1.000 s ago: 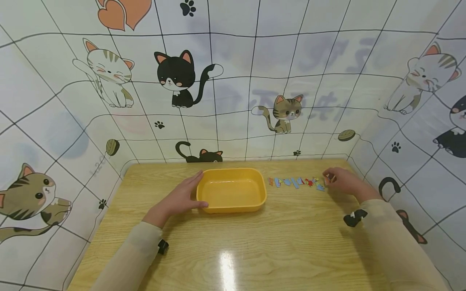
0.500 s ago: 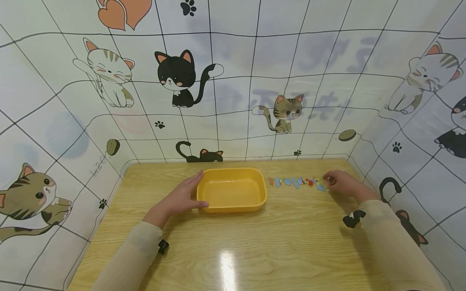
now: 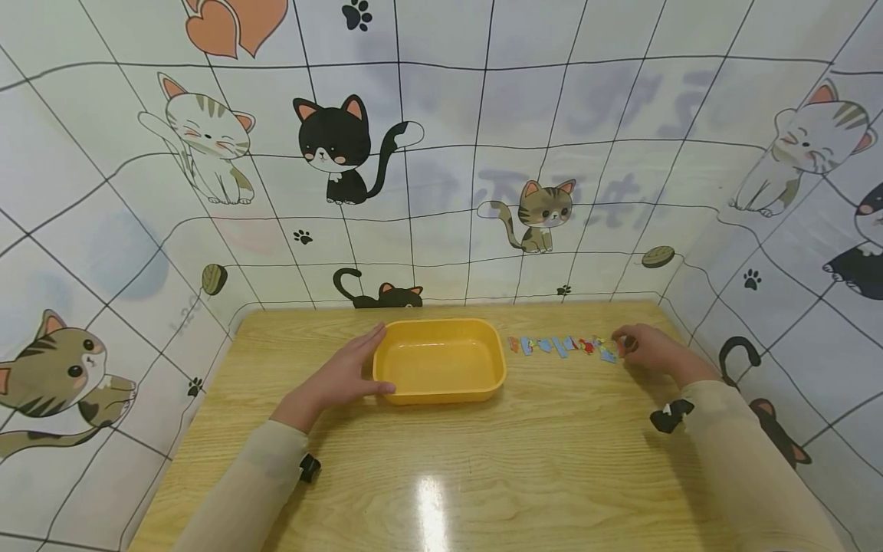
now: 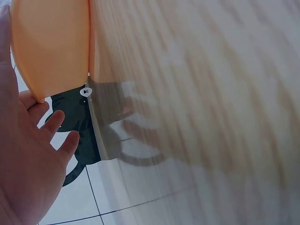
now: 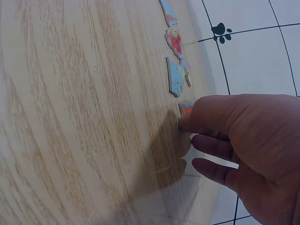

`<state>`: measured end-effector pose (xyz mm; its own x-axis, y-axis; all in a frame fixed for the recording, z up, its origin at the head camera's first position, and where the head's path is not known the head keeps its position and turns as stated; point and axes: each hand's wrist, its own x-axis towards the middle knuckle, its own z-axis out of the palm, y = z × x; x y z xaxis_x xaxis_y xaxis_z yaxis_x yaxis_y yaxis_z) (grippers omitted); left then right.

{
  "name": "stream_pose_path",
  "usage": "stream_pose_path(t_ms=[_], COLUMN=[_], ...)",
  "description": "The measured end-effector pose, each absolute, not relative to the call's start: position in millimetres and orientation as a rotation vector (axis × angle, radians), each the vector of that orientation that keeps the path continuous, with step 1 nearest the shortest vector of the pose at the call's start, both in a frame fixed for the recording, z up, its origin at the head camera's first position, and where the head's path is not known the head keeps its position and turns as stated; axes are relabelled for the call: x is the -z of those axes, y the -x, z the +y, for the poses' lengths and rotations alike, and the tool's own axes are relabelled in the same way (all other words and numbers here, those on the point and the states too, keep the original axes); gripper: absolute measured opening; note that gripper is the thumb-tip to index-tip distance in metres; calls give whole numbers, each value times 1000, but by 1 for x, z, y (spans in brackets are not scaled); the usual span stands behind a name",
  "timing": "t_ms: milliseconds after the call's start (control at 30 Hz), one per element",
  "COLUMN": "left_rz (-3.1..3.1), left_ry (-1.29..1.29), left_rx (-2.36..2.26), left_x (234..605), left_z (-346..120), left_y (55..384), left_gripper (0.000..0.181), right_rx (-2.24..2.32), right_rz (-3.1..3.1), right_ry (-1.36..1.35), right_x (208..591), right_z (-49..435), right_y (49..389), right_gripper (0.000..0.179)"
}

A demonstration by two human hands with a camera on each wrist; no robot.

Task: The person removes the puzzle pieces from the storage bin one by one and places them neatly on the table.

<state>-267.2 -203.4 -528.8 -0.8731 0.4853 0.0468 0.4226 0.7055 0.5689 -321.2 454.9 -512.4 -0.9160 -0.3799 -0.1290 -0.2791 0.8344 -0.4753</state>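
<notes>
My left hand point(image 3: 348, 372) rests against the left end of a yellow plastic tray point(image 3: 441, 399). Its thumb is over the near left corner, and its spread fingers touch the far one. In the left wrist view, a fingertip meets the corner of the tray point(image 4: 51, 47) while other fingers point(image 4: 69, 146) stay off it. At the right end of a row of puzzle pieces point(image 3: 560, 349), my right hand point(image 3: 651, 349) pinches an orange piece. In the right wrist view, part of that orange puzzle piece point(image 5: 186, 108) shows beyond the thumb; the rest is hidden. A light blue piece point(image 5: 176, 78) lies beside it.
The wooden table point(image 3: 441, 475) meets a back wall point(image 3: 441, 176) covered in a cat-print sheet, with similar sheets at both sides. The row of pieces runs along the table's back, right of the tray. Dark cameras point(image 3: 671, 415) sit at both wrists.
My right hand has shifted very slightly to the right with the orange piece, then stayed put. My left hand and the tray have not moved.
</notes>
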Motion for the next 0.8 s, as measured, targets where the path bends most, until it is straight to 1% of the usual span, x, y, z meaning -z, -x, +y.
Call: stream_pose_path(t_ms=[167,300,433,533,667,800], left_rz=[2791,2756,2714,2712,2736,2846], left_ry=[-736,-704,-685,-693,-701,-630], left_rx=[-930,-1034,-1130,-1140,-1153,-1099], left_x=[532,534,535,536,536,533], left_z=[-203,-203,-200,-200,-204,-216], left_y=[268,268,269,271,271,270], left_gripper=[123,125,124,116,102,90], right_rx=[704,740,784,806,834,775], right_rz=[2816,2850,2879,2903,2928,2994], right_ry=[478,422,352,342,360,403], right_x=[514,516,515,512,507,507], right_z=[455,452,447,441,430,417], right_y=[319,316,314,313,308,304], right_gripper=[61,55,54,55,52,54])
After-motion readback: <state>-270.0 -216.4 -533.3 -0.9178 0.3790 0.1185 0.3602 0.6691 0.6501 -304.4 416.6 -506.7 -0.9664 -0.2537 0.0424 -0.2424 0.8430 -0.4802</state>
